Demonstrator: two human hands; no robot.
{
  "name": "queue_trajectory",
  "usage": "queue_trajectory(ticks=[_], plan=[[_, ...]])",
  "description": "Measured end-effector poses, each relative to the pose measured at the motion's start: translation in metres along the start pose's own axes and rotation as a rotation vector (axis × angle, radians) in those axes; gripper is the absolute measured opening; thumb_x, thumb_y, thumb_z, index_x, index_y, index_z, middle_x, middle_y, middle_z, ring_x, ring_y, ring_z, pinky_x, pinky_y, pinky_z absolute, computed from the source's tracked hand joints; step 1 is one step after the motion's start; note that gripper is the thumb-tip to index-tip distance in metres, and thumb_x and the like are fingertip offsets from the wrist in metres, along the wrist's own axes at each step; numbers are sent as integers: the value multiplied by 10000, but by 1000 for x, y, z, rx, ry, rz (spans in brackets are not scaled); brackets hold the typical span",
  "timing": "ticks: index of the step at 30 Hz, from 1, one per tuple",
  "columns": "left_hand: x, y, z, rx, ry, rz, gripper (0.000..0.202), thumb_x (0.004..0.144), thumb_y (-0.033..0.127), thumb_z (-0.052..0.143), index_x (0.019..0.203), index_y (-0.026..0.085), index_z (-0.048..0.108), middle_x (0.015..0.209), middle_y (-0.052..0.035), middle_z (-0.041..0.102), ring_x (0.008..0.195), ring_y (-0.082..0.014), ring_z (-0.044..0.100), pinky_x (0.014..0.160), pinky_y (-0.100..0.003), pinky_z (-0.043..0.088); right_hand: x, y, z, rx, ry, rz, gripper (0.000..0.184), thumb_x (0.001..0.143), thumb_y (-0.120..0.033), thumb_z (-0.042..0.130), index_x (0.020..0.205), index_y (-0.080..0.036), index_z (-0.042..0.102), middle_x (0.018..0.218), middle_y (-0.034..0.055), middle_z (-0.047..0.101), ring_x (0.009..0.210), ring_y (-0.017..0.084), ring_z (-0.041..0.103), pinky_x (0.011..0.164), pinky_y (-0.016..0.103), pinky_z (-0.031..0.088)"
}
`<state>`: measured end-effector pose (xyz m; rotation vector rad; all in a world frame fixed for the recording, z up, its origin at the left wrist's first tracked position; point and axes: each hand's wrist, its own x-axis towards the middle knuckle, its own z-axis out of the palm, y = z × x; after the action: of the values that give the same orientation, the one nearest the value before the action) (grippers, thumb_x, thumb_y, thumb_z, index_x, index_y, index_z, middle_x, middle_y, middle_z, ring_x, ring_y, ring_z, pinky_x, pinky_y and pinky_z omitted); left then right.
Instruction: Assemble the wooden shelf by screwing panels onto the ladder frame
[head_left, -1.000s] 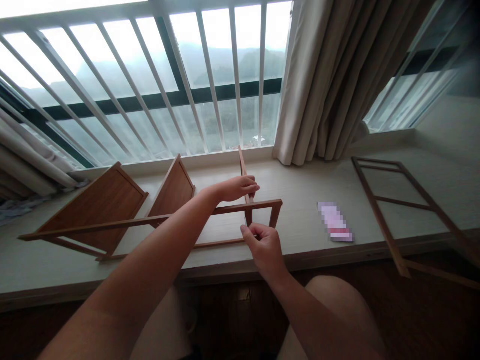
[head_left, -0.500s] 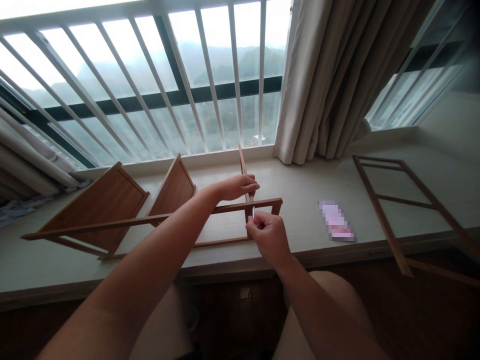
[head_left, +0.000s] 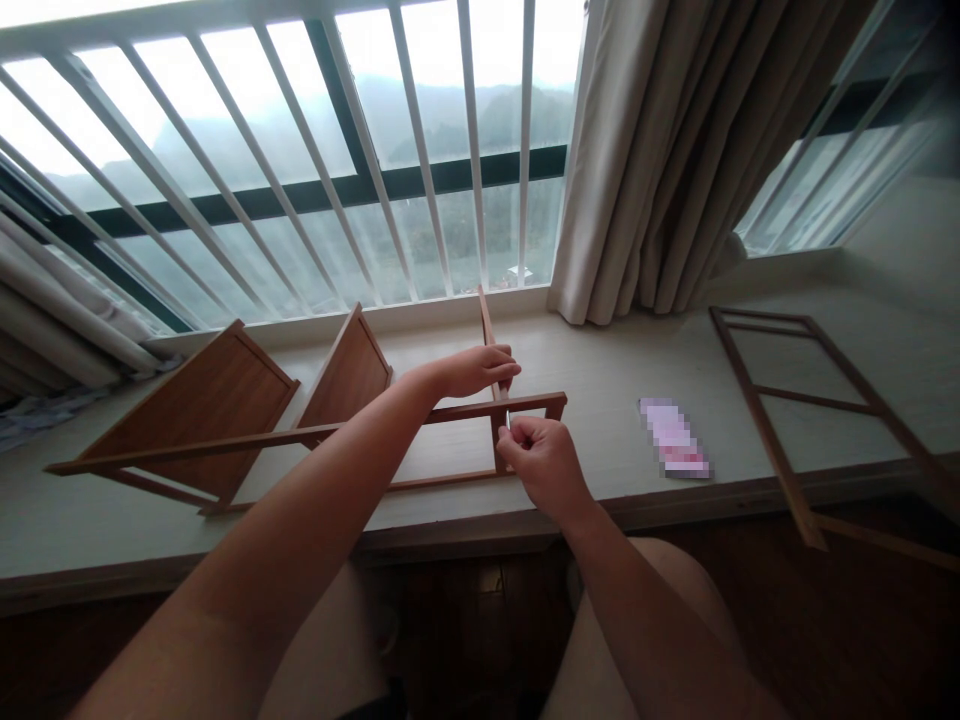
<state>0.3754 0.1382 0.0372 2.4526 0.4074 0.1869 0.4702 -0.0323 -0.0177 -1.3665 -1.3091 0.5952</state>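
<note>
A brown wooden shelf frame (head_left: 262, 440) rests on its side on the pale window ledge, with two slatted shelf panels (head_left: 187, 415) standing up at its left part. My left hand (head_left: 480, 368) reaches over the near rail, fingers bent round a wooden crosspiece (head_left: 487, 320) at the right end. Closed just in front of that joint, my right hand (head_left: 546, 460) pinches a thin metal hex key (head_left: 508, 420). Only a short bright length of the key shows, upright against the wood; my fingers hide the remainder.
Right of my hands a blurred pink-and-white item (head_left: 673, 438) lies on the ledge (head_left: 600, 385). Farther right, a second wooden frame (head_left: 776, 450) leans over the ledge's edge. Behind are white window bars (head_left: 420, 150) and a beige curtain (head_left: 630, 170). My knees are below the ledge.
My right hand has turned slightly and shifted a little to the right at the joint. The left hand keeps its hold, and the frame stays in place.
</note>
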Motion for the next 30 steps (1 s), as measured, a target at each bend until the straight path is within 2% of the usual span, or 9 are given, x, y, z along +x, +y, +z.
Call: queue_trajectory(ticks=[5, 10, 14, 17, 21, 26, 30], plan=[[0, 0, 0, 6, -4, -7, 506, 907, 541, 364, 707, 145, 607, 829, -29, 493, 729, -123, 492, 801, -275, 414, -6, 2, 10, 292, 56, 123, 425, 845, -346, 581, 492, -168, 426, 440, -49, 391, 442, 72, 321, 460, 234, 274], [-1, -1, -1, 15, -9, -11, 509, 912, 537, 352, 728, 146, 621, 847, -32, 498, 738, -125, 496, 808, -279, 412, -16, -2, 33, 897, 124, 348, 430, 842, -402, 610, 533, -174, 417, 449, -59, 397, 383, 54, 256, 378, 218, 164], [-1, -2, -1, 17, -5, -17, 491, 914, 524, 360, 743, 147, 625, 854, -30, 506, 734, -124, 499, 795, -279, 412, -23, -11, 39, 1470, 15, 487, 416, 793, -382, 691, 593, -177, 388, 542, -67, 391, 443, 54, 263, 371, 174, 186], [-1, -1, 0, 15, -10, -16, 498, 911, 532, 359, 747, 145, 626, 852, -32, 510, 734, -125, 497, 800, -282, 413, -27, -14, 38, 1720, -89, 541, 376, 793, -356, 709, 640, -179, 415, 598, -58, 406, 493, 63, 299, 376, 155, 224], [-1, 0, -1, 16, -5, -15, 513, 904, 551, 360, 736, 144, 623, 840, -33, 508, 724, -127, 495, 795, -286, 417, -27, -14, 36, 1757, -118, 533, 385, 819, -383, 681, 634, -186, 407, 589, -50, 387, 498, 78, 291, 374, 158, 231], [-1, 0, -1, 10, -6, -14, 512, 902, 555, 362, 731, 146, 619, 833, -31, 506, 730, -129, 501, 797, -286, 416, -25, -15, 34, 1611, -122, 500, 426, 850, -451, 621, 614, -187, 386, 554, -48, 358, 479, 81, 266, 380, 174, 211], [0, -1, 0, 8, 1, -6, 501, 908, 539, 361, 723, 147, 613, 829, -28, 500, 729, -127, 497, 799, -284, 412, -24, -13, 32, 1487, -115, 454, 413, 867, -425, 600, 606, -181, 393, 521, -50, 376, 448, 72, 249, 376, 183, 181]])
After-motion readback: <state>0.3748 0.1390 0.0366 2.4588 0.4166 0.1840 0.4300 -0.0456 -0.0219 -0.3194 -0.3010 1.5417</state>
